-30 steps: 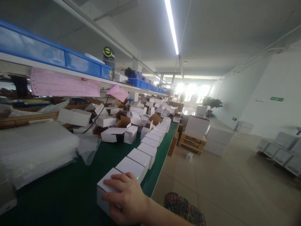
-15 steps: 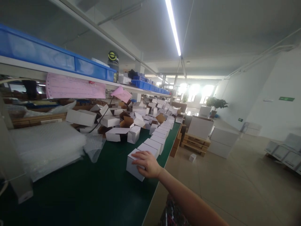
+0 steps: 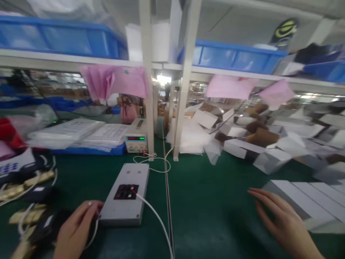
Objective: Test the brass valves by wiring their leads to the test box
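Note:
My left hand [image 3: 77,226] is at the lower left, beside a grey rectangular box [image 3: 125,208] with black and red sockets on top. Its fingers are drawn together; a small pale spot shows at the fingertips, too blurred to name. A white cable [image 3: 94,233] runs out beneath that hand. On the right, my right hand [image 3: 283,219] has its fingers stretched out and holds nothing. It hovers by the near end of a row of closed white cartons [image 3: 293,198]. Black adapters with coiled white cables [image 3: 40,194] lie left of my left hand.
A power supply with a lit display [image 3: 136,138] stands behind the grey box. Open white cartons [image 3: 242,149] are heaped at the back right. Shelf posts [image 3: 183,90] rise from the green table [image 3: 205,201]; blue bins [image 3: 239,59] sit on the shelf above.
The view has swung left from the carton row to the grey box. My right hand has come off the nearest carton, and my left hand has come into view.

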`<state>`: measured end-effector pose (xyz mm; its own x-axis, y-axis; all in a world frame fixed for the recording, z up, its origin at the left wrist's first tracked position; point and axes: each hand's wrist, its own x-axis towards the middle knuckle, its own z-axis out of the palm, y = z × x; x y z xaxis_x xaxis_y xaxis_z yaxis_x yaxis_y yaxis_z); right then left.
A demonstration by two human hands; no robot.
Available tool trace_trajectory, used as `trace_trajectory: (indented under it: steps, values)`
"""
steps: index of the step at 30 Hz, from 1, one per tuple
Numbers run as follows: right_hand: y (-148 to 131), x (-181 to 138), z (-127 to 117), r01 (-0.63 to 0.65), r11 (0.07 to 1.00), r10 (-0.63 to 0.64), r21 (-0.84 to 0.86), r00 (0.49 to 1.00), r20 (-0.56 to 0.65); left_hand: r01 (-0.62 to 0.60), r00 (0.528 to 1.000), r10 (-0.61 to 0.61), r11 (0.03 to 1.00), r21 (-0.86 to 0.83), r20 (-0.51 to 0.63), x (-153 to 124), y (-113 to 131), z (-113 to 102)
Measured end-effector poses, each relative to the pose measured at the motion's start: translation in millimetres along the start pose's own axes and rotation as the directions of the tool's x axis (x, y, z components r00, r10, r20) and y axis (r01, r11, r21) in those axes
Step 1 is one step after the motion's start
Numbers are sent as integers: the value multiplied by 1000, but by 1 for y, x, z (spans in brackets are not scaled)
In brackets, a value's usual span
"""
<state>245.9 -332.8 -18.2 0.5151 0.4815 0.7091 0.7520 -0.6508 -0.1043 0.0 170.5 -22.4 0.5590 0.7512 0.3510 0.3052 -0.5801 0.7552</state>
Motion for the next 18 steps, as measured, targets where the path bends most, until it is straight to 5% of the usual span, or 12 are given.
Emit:
trace_trajectory:
  steps: [4, 8, 12, 18]
  values:
    - [-79, 31, 44, 52, 963, -81, 266, 992, 99, 157, 981, -140, 979, -126, 138, 10, -1, 1]
    - [-153, 77, 91, -127, 808, -51, 575, 957, 284, 337, 934, -279, 897, -287, 224, 11, 16, 9]
    - [-200, 110, 137, -279, 651, -32, 706, 919, 392, 296, 935, -184, 873, -387, 302, 1, 23, 18]
    - [-217, 117, 167, -355, 673, 67, 649, 903, 424, 171, 919, -32, 930, -325, 393, -3, 27, 35]
